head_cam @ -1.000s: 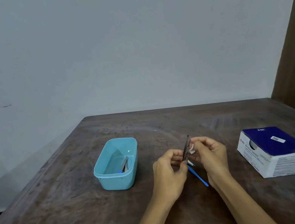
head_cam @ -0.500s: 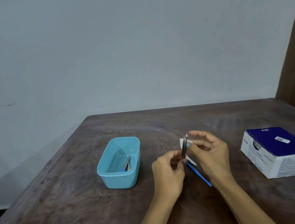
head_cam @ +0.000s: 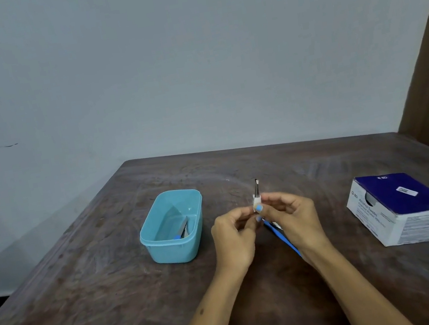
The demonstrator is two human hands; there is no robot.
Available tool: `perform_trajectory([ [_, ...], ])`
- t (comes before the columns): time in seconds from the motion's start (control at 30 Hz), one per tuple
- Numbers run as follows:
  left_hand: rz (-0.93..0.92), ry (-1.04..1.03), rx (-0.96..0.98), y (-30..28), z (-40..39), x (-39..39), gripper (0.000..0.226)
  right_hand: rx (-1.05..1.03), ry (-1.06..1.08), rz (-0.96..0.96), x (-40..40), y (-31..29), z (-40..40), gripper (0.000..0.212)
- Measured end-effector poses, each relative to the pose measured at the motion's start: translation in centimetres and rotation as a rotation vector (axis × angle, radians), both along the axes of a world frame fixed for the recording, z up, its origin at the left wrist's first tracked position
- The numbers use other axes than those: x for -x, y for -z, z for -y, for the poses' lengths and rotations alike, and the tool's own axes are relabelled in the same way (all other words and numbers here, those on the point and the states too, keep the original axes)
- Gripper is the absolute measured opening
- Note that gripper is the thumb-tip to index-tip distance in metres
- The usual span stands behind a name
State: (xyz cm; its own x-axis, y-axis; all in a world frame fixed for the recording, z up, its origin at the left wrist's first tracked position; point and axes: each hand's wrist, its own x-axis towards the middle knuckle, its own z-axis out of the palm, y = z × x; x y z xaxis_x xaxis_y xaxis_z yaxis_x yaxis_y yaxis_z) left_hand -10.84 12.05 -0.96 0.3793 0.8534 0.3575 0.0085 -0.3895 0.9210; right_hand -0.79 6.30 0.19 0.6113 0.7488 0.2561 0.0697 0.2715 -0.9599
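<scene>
Above the middle of the wooden table [head_cam: 118, 308], my left hand [head_cam: 232, 239] pinches the lower end of thin dark tweezers [head_cam: 256, 187], whose tip stands upright. My right hand [head_cam: 294, 217] pinches a small white swab [head_cam: 257, 201] folded round the tweezers just below the tip. A blue-handled tool [head_cam: 285, 240] lies on the table under my right hand, partly hidden by it.
A light blue plastic tub [head_cam: 176, 250] stands left of my hands with a few metal tools and a blue piece inside. A blue and white box of alcohol swabs [head_cam: 404, 207] sits at the right. A brown panel rises at the far right.
The white swab has come round the tweezers and my right hand's fingers have closed on it. The tweezers now stand more upright. The view shifted slightly.
</scene>
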Motion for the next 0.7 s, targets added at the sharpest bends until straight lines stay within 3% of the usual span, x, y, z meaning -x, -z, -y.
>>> perform_trajectory([
  [0.3, -0.045, 0.019, 0.006, 0.04, 0.12, -0.29, 0.02, 0.017, 0.039, 0.025, 0.0, 0.31, -0.39, 0.007],
  [0.47, -0.073, -0.012, -0.026, 0.17, -0.26, 0.06, 0.021, 0.098, 0.073, 0.189, -0.09, 0.9, -0.62, 0.006],
  [0.7, -0.131, -0.007, -0.089, -0.12, 0.26, -0.03, 0.02, -0.009, 0.121, 0.158, -0.01, 0.35, -0.37, 0.006],
])
